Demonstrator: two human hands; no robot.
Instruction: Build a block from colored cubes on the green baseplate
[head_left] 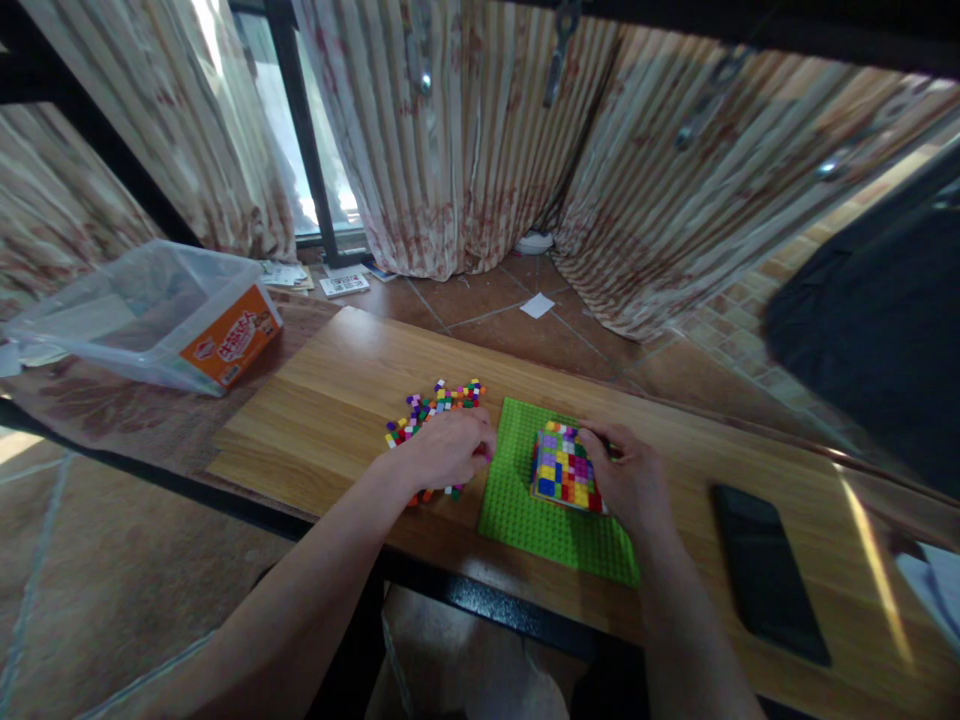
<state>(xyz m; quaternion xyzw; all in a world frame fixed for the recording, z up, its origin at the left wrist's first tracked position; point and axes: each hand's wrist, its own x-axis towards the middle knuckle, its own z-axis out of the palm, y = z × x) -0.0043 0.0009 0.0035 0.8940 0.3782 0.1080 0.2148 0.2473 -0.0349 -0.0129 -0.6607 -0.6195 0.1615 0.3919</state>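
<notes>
A multicoloured block of toy bricks (pixel 561 465) sits on the green studded baseplate (pixel 517 520). My right hand (pixel 628 475) is closed at the block's right side, its thumb and fingers curled against the edge and hiding part of it. Just off the baseplate's left edge, my left hand (pixel 452 447) hovers with its fingertips pinched together; whatever is between them is too small to make out. Under and behind that hand, a pile of loose small bricks (pixel 415 415) in many colours lies spread on the wooden board, partly covered by the hand.
A black phone (pixel 769 570) lies on the wooden board (pixel 322 400) to the right. On the left stands a clear plastic bin (pixel 142 340) with an orange label. Papers (pixel 937 590) are at the far right edge. Striped curtains (pixel 450 130) hang behind the table.
</notes>
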